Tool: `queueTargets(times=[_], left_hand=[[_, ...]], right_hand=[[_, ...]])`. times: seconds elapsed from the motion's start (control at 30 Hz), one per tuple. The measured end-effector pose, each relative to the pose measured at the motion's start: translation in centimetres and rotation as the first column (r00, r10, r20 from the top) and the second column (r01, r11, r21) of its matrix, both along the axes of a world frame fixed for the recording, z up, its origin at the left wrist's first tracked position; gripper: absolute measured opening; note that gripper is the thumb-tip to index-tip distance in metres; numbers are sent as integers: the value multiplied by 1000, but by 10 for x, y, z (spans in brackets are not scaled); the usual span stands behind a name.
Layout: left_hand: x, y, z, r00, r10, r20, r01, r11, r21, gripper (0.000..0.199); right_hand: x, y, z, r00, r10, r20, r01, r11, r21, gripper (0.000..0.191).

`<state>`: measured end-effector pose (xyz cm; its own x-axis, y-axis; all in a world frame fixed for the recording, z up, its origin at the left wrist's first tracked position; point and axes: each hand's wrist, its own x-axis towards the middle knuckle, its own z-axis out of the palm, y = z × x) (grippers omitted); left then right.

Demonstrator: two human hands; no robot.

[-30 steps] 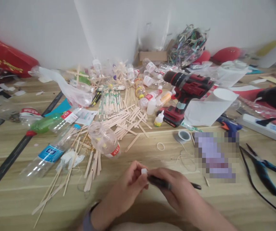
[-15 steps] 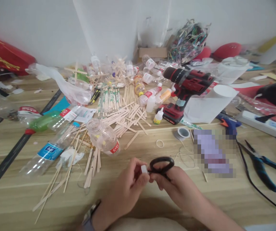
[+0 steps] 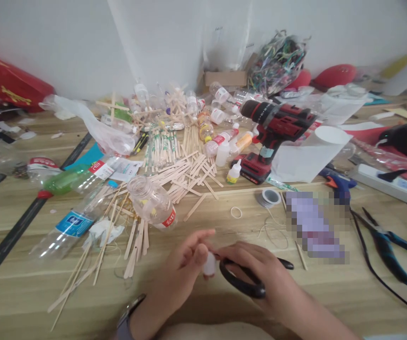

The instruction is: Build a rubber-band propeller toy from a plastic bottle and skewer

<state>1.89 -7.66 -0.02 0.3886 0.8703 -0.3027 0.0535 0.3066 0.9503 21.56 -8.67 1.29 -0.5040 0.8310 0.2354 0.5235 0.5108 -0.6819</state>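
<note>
Near the front of the wooden table, my left hand (image 3: 189, 262) holds a small white cylindrical piece (image 3: 209, 265) between thumb and fingers. The index finger of that hand is stretched out above it. Just to the right, my right hand (image 3: 256, 264) is closed on black-handled scissors (image 3: 240, 283), with one loop hanging below the fingers and another part poking out to the right. The scissors' blades are largely hidden. The fingertips of my right hand are beside the white piece.
A clear jar (image 3: 151, 202) and wooden sticks (image 3: 137, 245) lie left of the hands. Behind are a small glue bottle (image 3: 234, 173), a red drill (image 3: 274, 127) and a thread spool (image 3: 269, 197). Pliers (image 3: 384, 245) and a glue gun (image 3: 338, 183) lie right.
My right hand has turned over with the scissors, whose loop now points down instead of up. The white piece has moved slightly down, and my left index finger has straightened.
</note>
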Motion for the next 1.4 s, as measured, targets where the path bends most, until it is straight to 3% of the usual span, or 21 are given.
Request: queueTargets(times=[0.13,0.27,0.33,0.37,0.4,0.43,0.47,0.5,0.6,0.7,0.73,0.77,0.8,0.87,0.93,0.97,1.0,1.07,1.17,1.4], left_hand=[[8,3,-5,997,80,3,-79,987,-140,55],[10,1,-17,965,261,24,-244,929,-279,49],[4,-3,-21,970,222,-103,-236,959,-154,45],[0,-5,-22,968,161,-191,-162,987,11,41],[-6,-7,-24,960,67,-271,-7,977,214,35],[-11,-9,-25,935,-77,-345,218,893,393,32],[-15,-9,-26,869,-228,-440,446,745,496,29],[-18,-10,-28,790,-287,-542,590,597,543,27],[-18,-8,-35,626,-253,-737,773,326,545,18],[-16,-7,-41,586,-221,-780,810,180,558,16],[-16,-6,-42,584,-214,-783,811,183,555,19],[-17,-6,-41,596,-211,-775,801,227,554,22],[-18,-7,-40,623,-214,-753,774,309,553,23],[-19,-7,-36,729,-186,-658,619,589,519,23],[-17,-8,-29,859,-76,-507,291,886,361,23],[-14,-7,-26,904,-18,-427,127,965,228,25],[-11,-7,-23,945,24,-327,16,993,119,26],[-4,-7,-18,978,73,-193,-72,997,14,27],[3,-9,-13,990,70,-124,-68,998,18,28],[0,-18,-3,983,15,-183,0,997,81,32]], right_hand=[[-2,0,0,999,0,54,-2,999,40,41],[-4,-1,-10,990,-132,54,135,989,-63,31],[-4,-2,-17,980,-189,63,195,974,-111,25],[-4,-3,-21,975,-217,57,222,967,-121,23],[-3,-3,-24,968,-246,44,249,960,-124,22],[-2,-4,-27,960,-280,29,281,951,-127,21],[-1,-4,-30,949,-314,17,313,941,-131,21],[0,-4,-32,942,-336,10,334,933,-137,21],[0,-3,-35,946,-324,13,322,933,-163,21],[-1,-3,-37,954,-296,46,299,934,-193,21],[-2,-4,-37,956,-289,57,295,934,-200,21],[-2,-5,-36,958,-281,65,288,935,-205,21],[-3,-6,-36,960,-273,67,281,938,-205,22],[-4,-9,-33,966,-250,59,257,942,-215,21],[-8,-12,-27,976,-216,37,219,949,-225,20],[-10,-13,-24,980,-195,23,195,954,-228,20],[-12,-14,-22,985,-170,7,167,959,-229,20],[-16,-14,-19,989,-146,-27,136,965,-225,20],[-20,-14,-21,983,-176,-48,160,958,-238,20],[-17,-19,-28,969,-242,-57,228,955,-191,20]])
